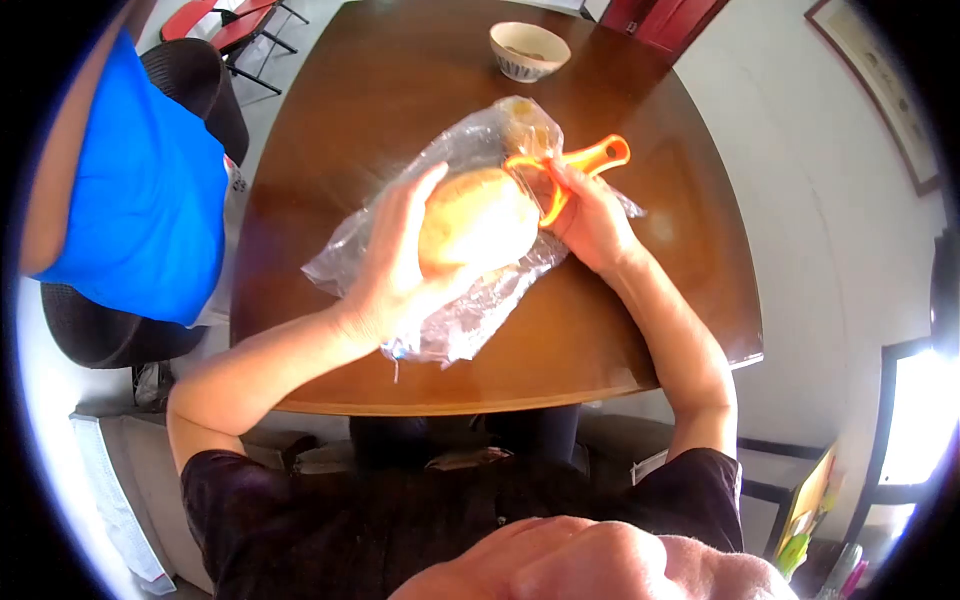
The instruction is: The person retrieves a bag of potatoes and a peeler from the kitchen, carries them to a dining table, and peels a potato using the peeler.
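My left hand (395,265) grips a large, rounded yellow-orange fruit (478,222) from its left side and below; glare washes out its surface, so I cannot tell its exact kind. Pinched in my right hand (590,215) is an orange Y-shaped peeler (600,156), its handle pointing away to the upper right. The peeler's head is at the fruit's right end; whether the blade touches the skin I cannot make out. Beneath both hands a crumpled clear plastic bag (455,335) is spread on the table, with something brownish-yellow (530,125) showing at its far end.
A patterned white bowl (529,68) with something in it stands at the far side of the brown wooden table (400,60). On the left is a person in a blue shirt (150,190), close to the table's edge. Red chairs (240,25) stand beyond.
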`<state>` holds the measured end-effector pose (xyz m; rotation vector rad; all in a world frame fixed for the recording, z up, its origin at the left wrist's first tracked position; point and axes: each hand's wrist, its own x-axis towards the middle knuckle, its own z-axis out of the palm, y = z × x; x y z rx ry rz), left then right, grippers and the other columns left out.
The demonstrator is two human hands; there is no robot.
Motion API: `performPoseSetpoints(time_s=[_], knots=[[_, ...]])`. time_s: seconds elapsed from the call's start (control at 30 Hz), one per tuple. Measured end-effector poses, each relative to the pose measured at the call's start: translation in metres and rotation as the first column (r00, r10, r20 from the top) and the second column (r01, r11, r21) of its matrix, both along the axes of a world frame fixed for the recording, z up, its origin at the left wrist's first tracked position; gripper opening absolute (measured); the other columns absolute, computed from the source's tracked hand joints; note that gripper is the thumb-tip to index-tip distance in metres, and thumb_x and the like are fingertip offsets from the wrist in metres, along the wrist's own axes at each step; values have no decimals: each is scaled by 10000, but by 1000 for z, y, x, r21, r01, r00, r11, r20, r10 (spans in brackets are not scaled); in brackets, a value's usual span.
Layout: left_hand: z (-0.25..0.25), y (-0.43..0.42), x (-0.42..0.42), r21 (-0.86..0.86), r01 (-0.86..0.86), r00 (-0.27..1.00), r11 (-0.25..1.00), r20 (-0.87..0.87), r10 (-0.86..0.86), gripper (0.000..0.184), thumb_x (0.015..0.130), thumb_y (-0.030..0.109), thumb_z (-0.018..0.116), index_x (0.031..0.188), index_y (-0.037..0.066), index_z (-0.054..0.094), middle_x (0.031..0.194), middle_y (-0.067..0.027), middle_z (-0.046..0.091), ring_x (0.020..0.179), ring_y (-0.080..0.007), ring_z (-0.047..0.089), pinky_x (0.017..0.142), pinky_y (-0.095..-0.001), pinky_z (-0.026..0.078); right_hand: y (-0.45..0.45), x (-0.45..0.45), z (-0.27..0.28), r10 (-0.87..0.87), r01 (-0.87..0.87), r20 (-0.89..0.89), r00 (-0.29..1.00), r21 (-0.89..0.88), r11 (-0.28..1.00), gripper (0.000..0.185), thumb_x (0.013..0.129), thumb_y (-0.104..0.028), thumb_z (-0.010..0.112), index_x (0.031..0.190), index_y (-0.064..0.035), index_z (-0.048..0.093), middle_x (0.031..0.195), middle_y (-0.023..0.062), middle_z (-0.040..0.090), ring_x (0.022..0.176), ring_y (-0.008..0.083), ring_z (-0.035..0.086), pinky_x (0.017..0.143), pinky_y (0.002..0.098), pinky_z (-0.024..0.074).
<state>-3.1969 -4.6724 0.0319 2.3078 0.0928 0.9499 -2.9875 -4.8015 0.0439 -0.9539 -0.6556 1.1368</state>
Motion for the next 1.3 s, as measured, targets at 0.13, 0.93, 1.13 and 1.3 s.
performPoseSetpoints(time_s=[0.13, 0.93, 1.13, 1.3], knots=[[7, -3, 0, -67, -4, 998, 998, -67, -1, 841, 716, 227, 787, 1377, -5, 321, 1308, -219, 414, 1188, -368, 423, 1019, -451, 339, 1, 2, -1, -2, 3, -59, 998, 19, 1000, 390, 944, -272, 543, 1186, 34, 543, 1150, 154, 631, 1032, 239, 630, 914, 377, 508], [2, -17, 3, 15, -136, 989, 991, -58, 137, 825, 653, 277, 847, 1305, 17, 413, 1286, -198, 465, 1231, -345, 445, 1028, -423, 369, 4, -52, 15, -130, 141, 512, 849, 18, 990, 423, 903, -243, 654, 1207, 34, 557, 1088, 93, 635, 1032, 129, 569, 929, 287, 434], [-1, -12, 4, 44, -117, 990, 992, -68, 120, 726, 687, 295, 826, 1247, 32, 446, 1182, -191, 507, 1128, -339, 508, 965, -420, 409, 5, -11, 5, -196, 220, 192, 962, -112, 969, 310, 942, -193, 564, 1149, 38, 569, 1070, 118, 652, 959, 172, 622, 870, 331, 505], [-5, -8, 4, 36, -98, 994, 995, -45, 99, 716, 687, 270, 828, 1252, 41, 452, 1211, -193, 507, 1146, -327, 507, 973, -408, 411, 5, 25, -15, -234, 226, -78, 969, -104, 969, 308, 968, -199, 510, 1148, 49, 545, 1069, 142, 649, 902, 172, 631, 817, 314, 541]])
